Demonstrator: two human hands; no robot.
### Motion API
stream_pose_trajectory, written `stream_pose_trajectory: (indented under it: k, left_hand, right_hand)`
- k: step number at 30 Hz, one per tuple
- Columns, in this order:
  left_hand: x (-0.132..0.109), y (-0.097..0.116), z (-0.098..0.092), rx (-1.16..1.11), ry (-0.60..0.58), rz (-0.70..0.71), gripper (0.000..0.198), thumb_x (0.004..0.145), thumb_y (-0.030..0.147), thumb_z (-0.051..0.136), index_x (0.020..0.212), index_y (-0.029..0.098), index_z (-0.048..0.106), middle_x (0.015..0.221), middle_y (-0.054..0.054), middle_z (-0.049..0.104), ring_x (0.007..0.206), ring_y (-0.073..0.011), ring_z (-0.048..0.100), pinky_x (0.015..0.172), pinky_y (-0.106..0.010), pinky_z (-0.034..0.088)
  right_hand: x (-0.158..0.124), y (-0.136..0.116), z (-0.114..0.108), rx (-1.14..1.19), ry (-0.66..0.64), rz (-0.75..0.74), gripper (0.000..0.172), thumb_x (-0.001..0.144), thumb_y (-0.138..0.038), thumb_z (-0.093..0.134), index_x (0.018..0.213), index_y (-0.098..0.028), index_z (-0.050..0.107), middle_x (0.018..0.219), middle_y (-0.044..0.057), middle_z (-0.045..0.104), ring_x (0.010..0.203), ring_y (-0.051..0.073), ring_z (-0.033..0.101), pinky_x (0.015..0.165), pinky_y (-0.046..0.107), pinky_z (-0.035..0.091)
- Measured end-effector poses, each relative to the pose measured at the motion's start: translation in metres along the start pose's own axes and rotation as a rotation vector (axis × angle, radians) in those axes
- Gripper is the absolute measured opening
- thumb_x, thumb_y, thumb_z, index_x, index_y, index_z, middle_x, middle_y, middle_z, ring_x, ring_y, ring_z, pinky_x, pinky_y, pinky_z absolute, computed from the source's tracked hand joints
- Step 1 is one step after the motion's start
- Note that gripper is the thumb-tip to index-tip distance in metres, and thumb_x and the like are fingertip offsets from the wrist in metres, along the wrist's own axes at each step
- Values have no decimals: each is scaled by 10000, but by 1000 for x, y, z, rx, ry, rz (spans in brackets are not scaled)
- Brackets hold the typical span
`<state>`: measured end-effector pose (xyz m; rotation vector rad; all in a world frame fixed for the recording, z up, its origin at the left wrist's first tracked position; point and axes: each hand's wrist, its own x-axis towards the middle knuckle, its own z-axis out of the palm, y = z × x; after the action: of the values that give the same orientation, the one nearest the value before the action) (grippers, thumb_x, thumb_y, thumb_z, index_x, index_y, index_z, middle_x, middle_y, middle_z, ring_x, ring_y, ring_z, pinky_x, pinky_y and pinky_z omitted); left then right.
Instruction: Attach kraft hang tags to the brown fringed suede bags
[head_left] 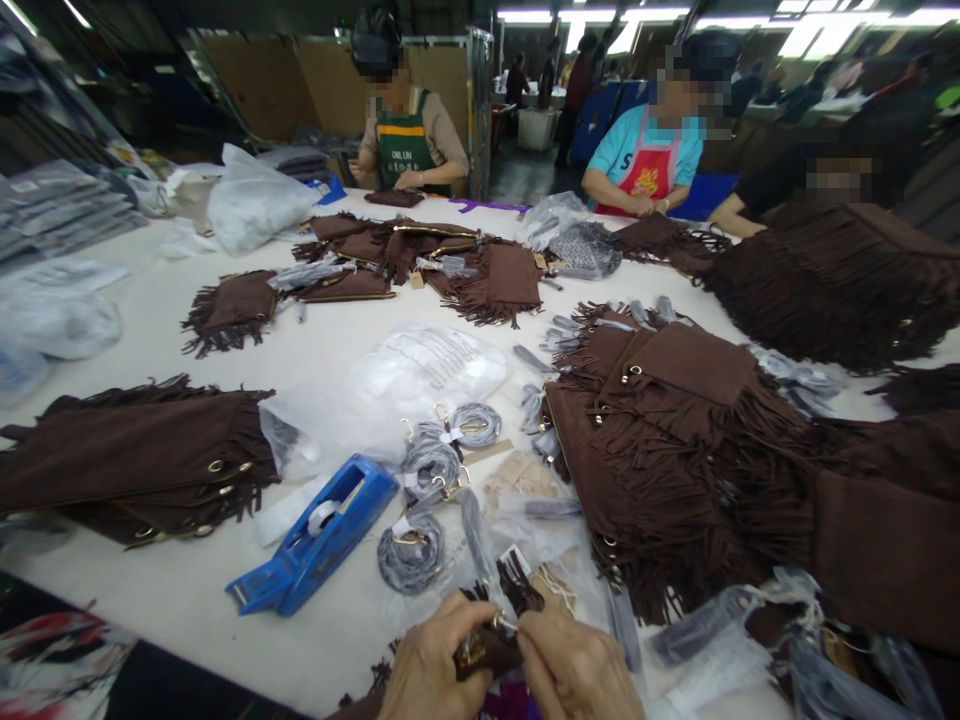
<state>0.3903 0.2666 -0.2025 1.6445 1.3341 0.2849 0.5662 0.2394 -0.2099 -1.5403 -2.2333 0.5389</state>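
Observation:
At the bottom middle, my left hand (431, 660) is closed on a dark brown fringed bag (487, 655) with gold lettering. Close beside it, my right hand (574, 665) pinches a small pale or metallic piece (506, 622) at the bag's edge; its exact kind is unclear. Brown fringe shows just beyond my fingers, and my palms hide much of the bag. Past the hands lie coiled, wrapped straps (411, 555) with gold clasps. A blue tape dispenser (322, 535) stands to the left of them.
A big pile of brown fringed bags (675, 450) covers the right side. More bags are stacked at left (135, 450) and strewn across the far middle (502, 275). Clear plastic bags (420, 365) lie on the white table (187, 590). Several co-workers work across the table.

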Motion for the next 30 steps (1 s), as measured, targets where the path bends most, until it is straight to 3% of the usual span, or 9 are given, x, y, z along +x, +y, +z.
stream_pose_trajectory:
  k: [7, 13, 17, 20, 23, 27, 30]
  left_hand:
    - [1, 2, 3, 10, -20, 0, 451, 534, 7, 451, 897, 208, 626, 808, 4, 607, 775, -161, 583, 669, -223, 414]
    - [0, 7, 1, 2, -42, -23, 424, 549, 26, 451, 895, 206, 614, 814, 10, 615, 753, -152, 572, 646, -216, 397]
    - [0, 11, -3, -13, -78, -87, 371, 550, 82, 474, 880, 189, 604, 702, 30, 574, 653, -140, 533, 591, -218, 366]
    - [2, 9, -6, -129, -135, -136, 261, 617, 189, 487, 843, 172, 616, 647, 33, 544, 636, -144, 512, 587, -225, 360]
    - [5, 5, -5, -294, -159, -169, 259, 713, 256, 380, 747, 170, 621, 655, 21, 570, 678, -153, 522, 628, -234, 376]
    - [8, 2, 1, -345, -140, -285, 189, 633, 214, 396, 613, 163, 578, 586, 27, 543, 624, -144, 496, 567, -225, 362]
    - [9, 5, 4, -411, -178, -481, 98, 568, 202, 449, 567, 164, 539, 459, 55, 442, 462, -106, 399, 429, -203, 277]
  right_hand:
    - [5, -1, -2, -111, -81, -2, 189, 773, -85, 400, 690, -208, 519, 609, -1, 601, 525, 134, 583, 471, 253, 300]
    - [11, -4, -3, -176, -51, -25, 190, 749, -82, 400, 680, -216, 517, 573, -1, 594, 488, 146, 568, 464, 279, 264]
    - [9, -3, 3, -203, -17, -42, 207, 755, -75, 378, 674, -217, 504, 550, -2, 580, 483, 156, 573, 458, 285, 251]
    - [3, -1, 12, -148, 36, -42, 217, 793, -91, 357, 672, -218, 484, 542, -11, 569, 463, 147, 573, 440, 277, 255]
    - [-7, -1, 24, -69, 78, -4, 278, 881, -155, 300, 674, -220, 473, 547, -12, 572, 426, 132, 558, 424, 267, 262]
    - [-21, -5, 36, 28, 85, 86, 441, 958, -297, 163, 653, -218, 472, 549, -4, 571, 421, 119, 550, 433, 245, 297]
    - [-27, -9, 36, 66, 50, 112, 477, 964, -348, 145, 660, -213, 486, 553, -9, 570, 422, 105, 554, 435, 226, 319]
